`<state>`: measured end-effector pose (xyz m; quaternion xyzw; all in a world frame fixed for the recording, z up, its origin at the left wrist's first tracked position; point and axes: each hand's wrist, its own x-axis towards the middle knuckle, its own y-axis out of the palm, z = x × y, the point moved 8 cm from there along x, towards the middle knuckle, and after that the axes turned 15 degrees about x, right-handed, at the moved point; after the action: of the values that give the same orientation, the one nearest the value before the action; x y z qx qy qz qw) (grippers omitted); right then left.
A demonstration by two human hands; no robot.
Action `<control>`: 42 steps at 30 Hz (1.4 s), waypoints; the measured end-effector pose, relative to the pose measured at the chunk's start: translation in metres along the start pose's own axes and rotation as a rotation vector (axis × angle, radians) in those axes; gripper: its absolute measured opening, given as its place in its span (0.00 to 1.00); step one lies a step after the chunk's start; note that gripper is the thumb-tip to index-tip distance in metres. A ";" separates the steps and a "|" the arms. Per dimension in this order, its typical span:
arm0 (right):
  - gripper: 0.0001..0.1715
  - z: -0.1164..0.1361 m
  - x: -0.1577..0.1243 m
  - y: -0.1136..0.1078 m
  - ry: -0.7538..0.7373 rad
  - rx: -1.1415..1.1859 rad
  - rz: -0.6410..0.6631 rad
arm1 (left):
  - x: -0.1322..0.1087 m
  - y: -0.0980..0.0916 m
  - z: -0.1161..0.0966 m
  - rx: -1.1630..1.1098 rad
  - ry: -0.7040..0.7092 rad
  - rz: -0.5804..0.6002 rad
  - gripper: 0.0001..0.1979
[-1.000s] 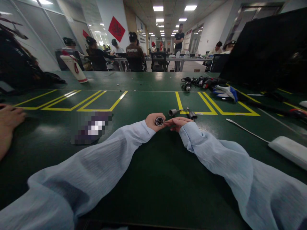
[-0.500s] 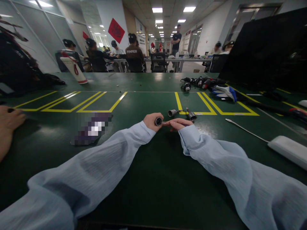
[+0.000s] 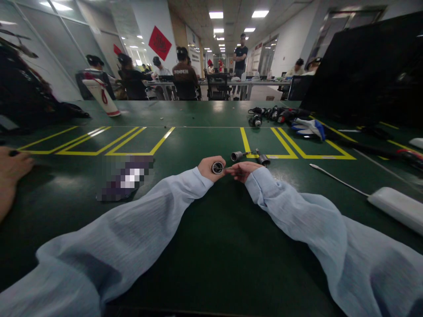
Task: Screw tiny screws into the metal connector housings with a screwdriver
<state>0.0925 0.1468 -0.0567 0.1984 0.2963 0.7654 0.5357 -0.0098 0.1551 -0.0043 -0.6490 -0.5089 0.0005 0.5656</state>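
Observation:
My left hand [image 3: 206, 167] is closed around a cup-shaped metal hole saw [image 3: 217, 171], its round open mouth turned towards me. From the right, my right hand [image 3: 245, 171] pinches a thin metal rod [image 3: 226, 168], whose tip reaches the rim of the cup. The rod's exact kind is too small to tell. Just beyond my right hand, two more metal hole saws lie on the green table: one hole saw [image 3: 235, 156] on its side with its shank pointing right, the other hole saw [image 3: 263, 159] close to my right wrist.
A pixelated dark packet [image 3: 127, 178] lies left of my forearm. Another person's hand [image 3: 15, 167] rests at the far left. To the right are a white power strip [image 3: 395, 204] with a cable, blue-white gloves [image 3: 309, 127] and black tools [image 3: 274, 113]. Yellow tape [image 3: 244, 141] marks the table.
The rod has shifted slightly left into the mouth of the hole saw. My right hand has turned a little, with its fingers lower; my left hand stays nearly in place.

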 end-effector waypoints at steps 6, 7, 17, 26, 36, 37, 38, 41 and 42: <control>0.08 0.023 -0.017 0.006 -0.289 -0.240 -0.069 | 0.002 0.002 0.002 0.047 -0.066 0.014 0.09; 0.08 0.026 -0.019 0.009 -0.322 -0.291 -0.072 | 0.003 0.002 0.002 0.052 -0.072 0.013 0.10; 0.09 0.013 -0.012 0.006 -0.258 -0.151 -0.038 | 0.002 0.004 -0.002 -0.074 -0.054 0.065 0.08; 0.08 0.018 -0.017 0.009 -0.308 -0.130 -0.047 | 0.002 -0.002 0.004 0.049 -0.118 -0.021 0.08; 0.09 0.015 -0.012 0.003 -0.265 -0.163 -0.074 | 0.002 0.002 0.001 0.115 -0.103 0.051 0.06; 0.09 0.013 -0.011 0.003 -0.242 -0.136 -0.063 | 0.002 0.003 -0.001 0.073 -0.091 0.055 0.06; 0.10 0.011 -0.009 0.003 -0.221 -0.112 -0.051 | 0.002 0.003 -0.002 0.032 -0.082 0.054 0.06; 0.10 0.007 -0.008 0.005 -0.170 -0.046 -0.009 | 0.002 0.001 -0.003 -0.085 -0.098 0.029 0.07; 0.10 0.006 -0.008 0.006 -0.157 -0.030 0.003 | 0.002 0.000 -0.003 -0.117 -0.108 0.020 0.07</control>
<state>0.0949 0.1392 -0.0476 0.2503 0.2415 0.7527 0.5589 -0.0071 0.1548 -0.0024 -0.6849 -0.5313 0.0115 0.4984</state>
